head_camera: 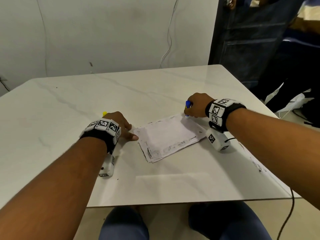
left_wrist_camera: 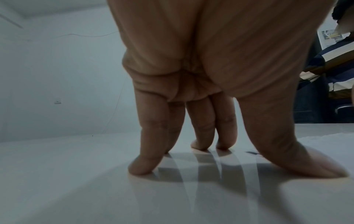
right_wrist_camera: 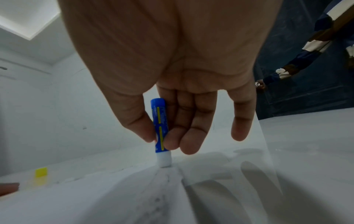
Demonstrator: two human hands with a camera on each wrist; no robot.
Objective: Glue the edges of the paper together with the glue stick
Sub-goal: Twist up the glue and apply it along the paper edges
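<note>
A stack of white paper (head_camera: pixel 167 137) with smudged, grey edges lies on the marble table (head_camera: pixel 86 104). My right hand (head_camera: pixel 195 106) pinches a blue glue stick (head_camera: pixel 187 108) upright between thumb and fingers. The white tip of that glue stick (right_wrist_camera: pixel 160 133) presses on the paper's (right_wrist_camera: pixel 134 197) far right corner. My left hand (head_camera: pixel 121 126) rests at the paper's left corner with straight, spread fingers (left_wrist_camera: pixel 147 159) on the table; the thumb (head_camera: pixel 132 137) touches the paper's edge. The yellow cap (head_camera: pixel 104 113) stands just beyond my left hand, and the cap (right_wrist_camera: pixel 41 172) also shows in the right wrist view.
A wall and a thin hanging cable (head_camera: pixel 168 37) lie behind the table. To the right are a dark door (head_camera: pixel 242 40) and a white bag (head_camera: pixel 290 101) on the floor. A black cable (head_camera: pixel 289 213) runs off the table's near right edge. My knees (head_camera: pixel 124 224) are under the front edge.
</note>
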